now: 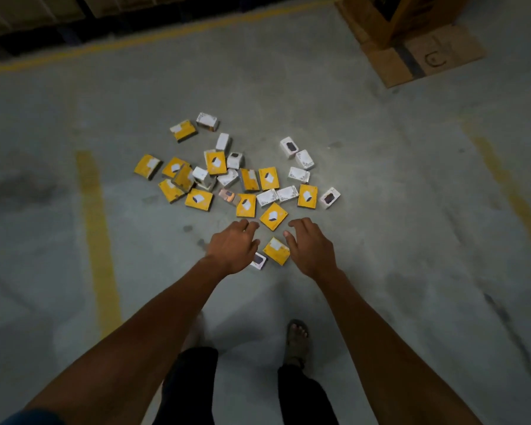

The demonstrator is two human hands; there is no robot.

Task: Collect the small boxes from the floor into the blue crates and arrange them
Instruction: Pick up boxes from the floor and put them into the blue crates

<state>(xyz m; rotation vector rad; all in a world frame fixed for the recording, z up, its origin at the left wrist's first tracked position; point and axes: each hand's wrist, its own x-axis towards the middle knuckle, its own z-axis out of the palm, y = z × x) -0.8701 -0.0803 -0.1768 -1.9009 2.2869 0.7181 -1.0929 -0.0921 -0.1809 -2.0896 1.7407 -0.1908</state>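
Observation:
Several small yellow and white boxes lie scattered on the concrete floor [380,210], the pile centred near a yellow box [215,162]. Nearest me lie a yellow box [276,250] and a white box [258,261] partly hidden by my left hand. Another yellow box [273,216] sits just beyond my fingertips. My left hand [233,248] and my right hand [311,248] reach out above the near boxes, fingers relaxed, holding nothing. No blue crate is in view.
Yellow lines [97,234] are painted on the floor at left and right. A large cardboard box [390,19] stands on flattened cardboard [423,56] at the far right. Racking runs along the far left. My legs and a sandalled foot [296,342] are below.

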